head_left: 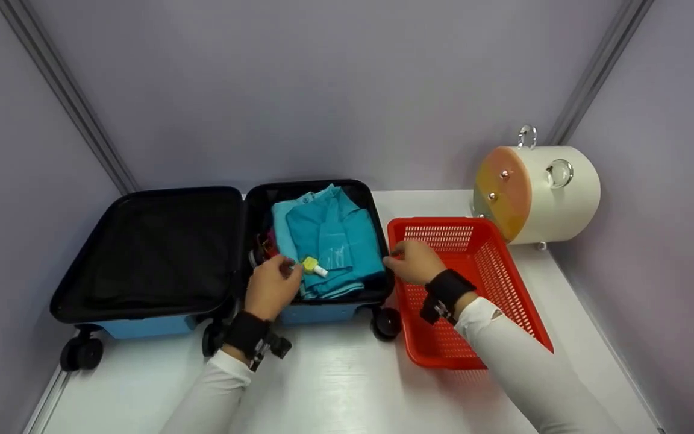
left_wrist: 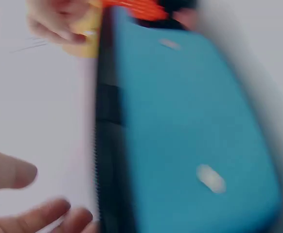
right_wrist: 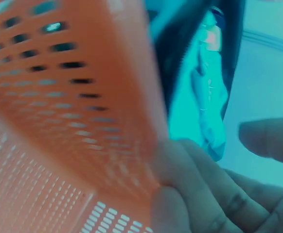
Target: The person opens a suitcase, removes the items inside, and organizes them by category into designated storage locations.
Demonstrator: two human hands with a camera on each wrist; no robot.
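Observation:
A small blue suitcase (head_left: 169, 259) with black lining lies unfolded. Its right half holds folded turquoise clothing (head_left: 347, 229). A small yellow-and-white item (head_left: 313, 266), kind unclear, lies on the clothing. My left hand (head_left: 271, 287) hovers by the front left of that half; in the left wrist view its thumb (left_wrist: 15, 172) and fingers are apart with nothing between them. My right hand (head_left: 420, 263) is between the suitcase's right edge and a red basket (head_left: 443, 363). In the right wrist view its fingers (right_wrist: 214, 194) are beside the basket's rim, thumb apart; contact is unclear.
At the back right a white cylindrical case (head_left: 564, 202) with a pink and yellow end stands behind the basket. Black wheels (head_left: 387, 324) stick out at the suitcase's front. Grey walls (head_left: 323, 90) enclose the white table (head_left: 341, 374) on the back and sides.

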